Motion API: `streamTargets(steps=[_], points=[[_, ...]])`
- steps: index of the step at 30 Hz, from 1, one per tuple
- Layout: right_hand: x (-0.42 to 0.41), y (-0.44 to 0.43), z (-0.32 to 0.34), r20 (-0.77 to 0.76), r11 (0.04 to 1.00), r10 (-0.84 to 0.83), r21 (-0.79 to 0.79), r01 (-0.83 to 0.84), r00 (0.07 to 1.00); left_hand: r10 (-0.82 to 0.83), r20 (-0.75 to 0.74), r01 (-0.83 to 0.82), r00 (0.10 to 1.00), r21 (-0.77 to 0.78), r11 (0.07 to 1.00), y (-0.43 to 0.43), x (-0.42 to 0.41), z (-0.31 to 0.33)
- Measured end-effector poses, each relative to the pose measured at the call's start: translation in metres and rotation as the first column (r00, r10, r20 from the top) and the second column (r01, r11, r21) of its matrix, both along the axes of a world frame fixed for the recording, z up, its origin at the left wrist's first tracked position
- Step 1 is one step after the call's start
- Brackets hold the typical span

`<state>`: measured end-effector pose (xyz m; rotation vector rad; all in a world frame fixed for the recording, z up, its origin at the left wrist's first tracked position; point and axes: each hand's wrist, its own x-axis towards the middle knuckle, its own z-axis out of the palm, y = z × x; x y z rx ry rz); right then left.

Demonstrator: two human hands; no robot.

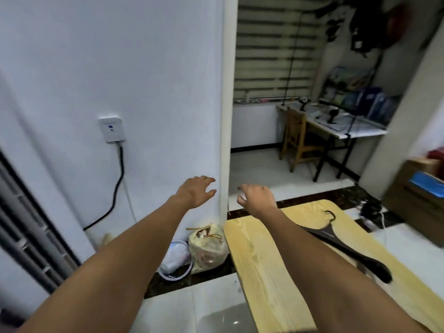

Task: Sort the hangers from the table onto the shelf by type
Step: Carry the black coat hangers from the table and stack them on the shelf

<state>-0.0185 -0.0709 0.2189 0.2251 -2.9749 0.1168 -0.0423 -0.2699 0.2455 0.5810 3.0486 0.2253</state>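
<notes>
Reaching forward, both bare arms extend from the near edge toward the far wall corner. Head view: the left hand (pixel 195 192) is open and empty, fingers spread and slightly curled, in front of the white wall (pixel 144 80). The right hand (pixel 258 197) is likewise open and empty, fingers loosely curled, beside the wall corner and above the far left end of the table (pixel 264 260). The two hands are near each other but apart.

The table is pale wood with a rounded far end and fills the near right. A dark hanger (pixel 355 248) lies on it, right of the right forearm, its hook (pixel 330 216) pointing to the far side; the forearm covers part of it.

On the floor left of the table, against the wall, stand a plastic bag (pixel 207 248) and a white basin (pixel 175 261). A socket (pixel 111 129) on the wall carries a black cable (pixel 117 186) running down to the left.

Far right, a second room shows a striped blind (pixel 276 49), a wooden chair (pixel 298 143) and a cluttered desk (pixel 348 126); details there are blurred. A cardboard box (pixel 418 188) stands at the right edge.
</notes>
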Motion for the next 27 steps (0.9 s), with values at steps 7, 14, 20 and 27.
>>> streamTargets(steps=[7, 14, 20, 27], points=[[0.015, 0.088, -0.017, 0.012, 0.985, -0.172, -0.012, 0.172, 0.985, -0.15, 0.037, 0.149, 0.988, 0.025, 0.989, 0.098, -0.014, -0.012], [0.053, 0.162, -0.043, 0.099, 0.935, -0.351, -0.023, 0.355, 0.931, -0.31, 0.076, 0.309, 0.948, 0.022, 0.951, 0.186, -0.02, -0.041], [0.071, 0.213, -0.064, 0.156, 0.874, -0.474, -0.038, 0.484, 0.867, -0.444, 0.113, 0.447, 0.889, -0.003, 0.894, 0.261, -0.027, -0.075], [0.053, 0.249, -0.089, 0.199, 0.812, -0.565, -0.037, 0.583, 0.8, -0.511, 0.201, 0.526, 0.836, -0.028, 0.85, 0.312, -0.059, -0.113]])
